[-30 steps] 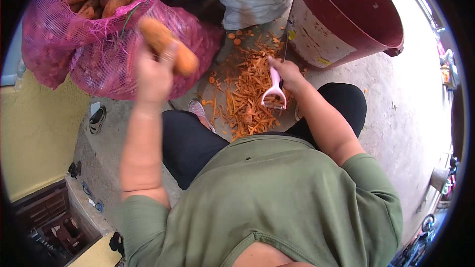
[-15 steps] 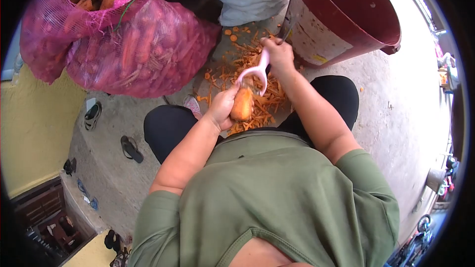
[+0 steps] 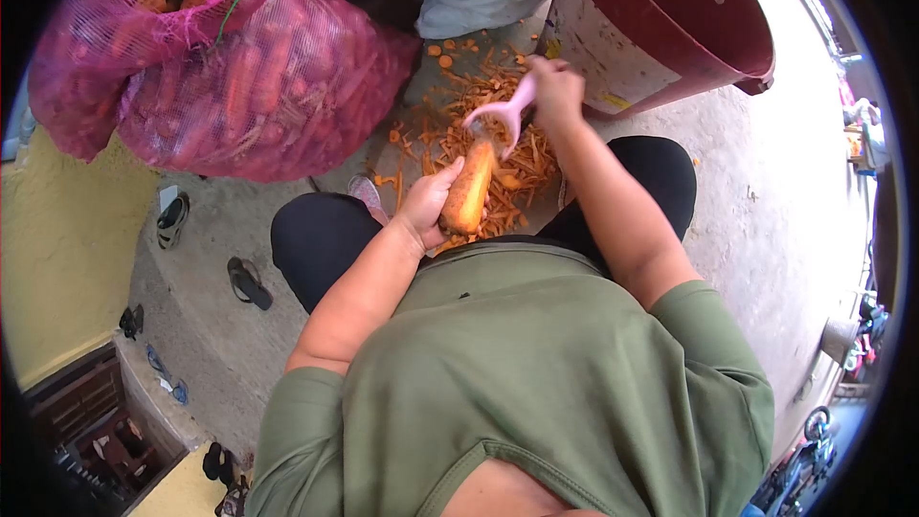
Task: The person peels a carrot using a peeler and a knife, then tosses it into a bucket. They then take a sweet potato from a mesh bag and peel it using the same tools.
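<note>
Concrete floor (image 3: 766, 220) bears peelings (image 3: 538, 170) between sack (image 3: 278, 86) and bucket (image 3: 613, 38). Left hand (image 3: 429, 203): clamped around carrot (image 3: 467, 193), above peelings. Right hand (image 3: 558, 93): closed on peeler (image 3: 509, 115), its blurred head seemingly at carrot's far end.

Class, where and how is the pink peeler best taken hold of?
Probably by the slim handle of the pink peeler, from the end away from the carrot, where the right hand has it. Its other end forks open toward the carrot, so fingers there would likely get in the way.
</note>
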The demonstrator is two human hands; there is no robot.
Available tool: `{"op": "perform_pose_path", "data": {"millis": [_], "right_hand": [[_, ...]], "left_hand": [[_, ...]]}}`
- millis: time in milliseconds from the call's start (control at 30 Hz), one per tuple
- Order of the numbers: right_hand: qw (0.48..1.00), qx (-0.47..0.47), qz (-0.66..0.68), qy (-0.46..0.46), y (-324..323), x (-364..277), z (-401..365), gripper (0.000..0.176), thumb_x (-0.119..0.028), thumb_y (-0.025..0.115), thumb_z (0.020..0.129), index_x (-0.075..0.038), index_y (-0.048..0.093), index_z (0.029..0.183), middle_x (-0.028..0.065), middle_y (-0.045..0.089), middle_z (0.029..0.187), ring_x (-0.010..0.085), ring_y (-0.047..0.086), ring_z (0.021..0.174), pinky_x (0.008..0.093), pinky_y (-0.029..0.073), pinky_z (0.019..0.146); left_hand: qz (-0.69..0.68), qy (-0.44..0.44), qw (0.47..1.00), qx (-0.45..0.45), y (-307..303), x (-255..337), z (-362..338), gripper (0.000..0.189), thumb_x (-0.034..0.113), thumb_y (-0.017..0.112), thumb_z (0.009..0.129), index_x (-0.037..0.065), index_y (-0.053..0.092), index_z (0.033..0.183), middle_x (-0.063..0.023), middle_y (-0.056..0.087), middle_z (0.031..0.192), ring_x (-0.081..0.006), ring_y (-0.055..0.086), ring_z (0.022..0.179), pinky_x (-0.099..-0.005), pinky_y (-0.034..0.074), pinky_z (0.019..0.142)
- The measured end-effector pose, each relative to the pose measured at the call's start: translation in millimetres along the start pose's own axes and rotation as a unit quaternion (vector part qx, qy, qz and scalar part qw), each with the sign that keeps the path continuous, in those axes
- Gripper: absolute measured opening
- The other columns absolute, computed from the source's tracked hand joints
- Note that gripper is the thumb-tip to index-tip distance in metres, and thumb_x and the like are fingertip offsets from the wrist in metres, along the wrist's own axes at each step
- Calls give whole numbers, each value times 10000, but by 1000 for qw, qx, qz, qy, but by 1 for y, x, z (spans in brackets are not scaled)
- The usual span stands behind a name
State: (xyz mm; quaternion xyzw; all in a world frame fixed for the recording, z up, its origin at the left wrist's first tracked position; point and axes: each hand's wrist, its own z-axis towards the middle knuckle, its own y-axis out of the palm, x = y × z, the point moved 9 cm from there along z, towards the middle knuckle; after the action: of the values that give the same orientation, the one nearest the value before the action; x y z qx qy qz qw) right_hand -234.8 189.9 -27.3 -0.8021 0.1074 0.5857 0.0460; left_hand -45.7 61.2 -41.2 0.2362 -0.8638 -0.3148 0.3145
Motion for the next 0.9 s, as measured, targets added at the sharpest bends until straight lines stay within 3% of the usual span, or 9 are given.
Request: {"op": "perform_pose_path", "data": {"millis": [33, 100, 233, 300, 500, 633, 800, 833, 900], "right_hand": [[998, 37, 33, -27, -19, 19, 30, 195, -146, 617, 684, 18, 532, 745, 63, 514, 650, 135, 471, 520, 278, 375, 455], [983, 8, 174, 56, -13, 13, 11, 180, -130, 616, 689, 11, 531, 759, 58, 502, 637, 142, 465, 509, 273, 376, 458], [997, -74, -12, 25, 16, 9, -29, 227, -193, 614, 704, 21, 541, 686, 62, 534, 587, 129, 500, 527, 265, 397, 480], [984, -83, -90, -133, 20, -6, -30, 255, -224, 620, 705, 12, 545, 645, 56, 537, 564, 111, 496, 509, 258, 401, 485], [967, -176, -185, -14, 35, -21, -61, 260, -216, 629, 729, -4, 526, 619, -10, 477, 555, 62, 403, 496, 227, 337, 452], [930, -188, -287, -134, 49, -26, -85, 299, -287, 655, 630, -2, 564, 623, 86, 532, 531, 143, 515, 504, 284, 425, 516], [941, 41, -323, -88, -11, -28, 3, 294, -238, 610, 650, 24, 598, 785, 131, 607, 677, 194, 592, 588, 305, 473, 579], [970, 44, -239, 17, -24, -12, 7, 325, -245, 609, 648, 25, 593, 830, 132, 609, 685, 192, 595, 597, 301, 482, 598], [953, -3, -298, -54, -5, -20, -8, 308, -250, 614, 643, 13, 604, 803, 123, 611, 686, 190, 592, 593, 293, 476, 595]], "left_hand": [[-7, -15, 1000, -4, -1, -3, -1, 408, 417, 341, 856, 57, 445, 1018, -119, 534, 808, -220, 551, 647, -352, 478, 518], [-20, -1, 1000, 24, 0, 3, -4, 379, 409, 366, 851, 72, 449, 1002, -108, 530, 790, -221, 553, 652, -364, 479, 512], [-30, 8, 999, 40, -4, 8, -3, 377, 402, 366, 849, 67, 462, 993, -111, 535, 803, -224, 557, 651, -373, 480, 510], [-31, 10, 999, 30, -2, 7, 1, 379, 397, 361, 850, 62, 464, 995, -114, 538, 814, -227, 559, 656, -376, 479, 510], [-66, 18, 997, -24, 5, 11, -1, 391, 383, 343, 858, 38, 463, 999, -119, 542, 830, -223, 565, 679, -359, 480, 523], [-69, 38, 996, 40, 9, 11, -4, 374, 357, 348, 864, 26, 453, 1003, -120, 545, 801, -228, 568, 659, -346, 481, 504], [-4, -2, 998, 61, -6, 2, -8, 352, 349, 364, 864, 40, 455, 1007, -111, 546, 793, -236, 569, 624, -350, 480, 503], [-18, -10, 998, 51, -5, 1, -8, 350, 350, 363, 865, 45, 457, 1009, -110, 546, 794, -235, 570, 626, -350, 481, 507], [-31, 2, 997, 68, -3, 6, -9, 365, 368, 372, 857, 58, 456, 1030, -117, 552, 820, -232, 574, 664, -354, 485, 527]]}}
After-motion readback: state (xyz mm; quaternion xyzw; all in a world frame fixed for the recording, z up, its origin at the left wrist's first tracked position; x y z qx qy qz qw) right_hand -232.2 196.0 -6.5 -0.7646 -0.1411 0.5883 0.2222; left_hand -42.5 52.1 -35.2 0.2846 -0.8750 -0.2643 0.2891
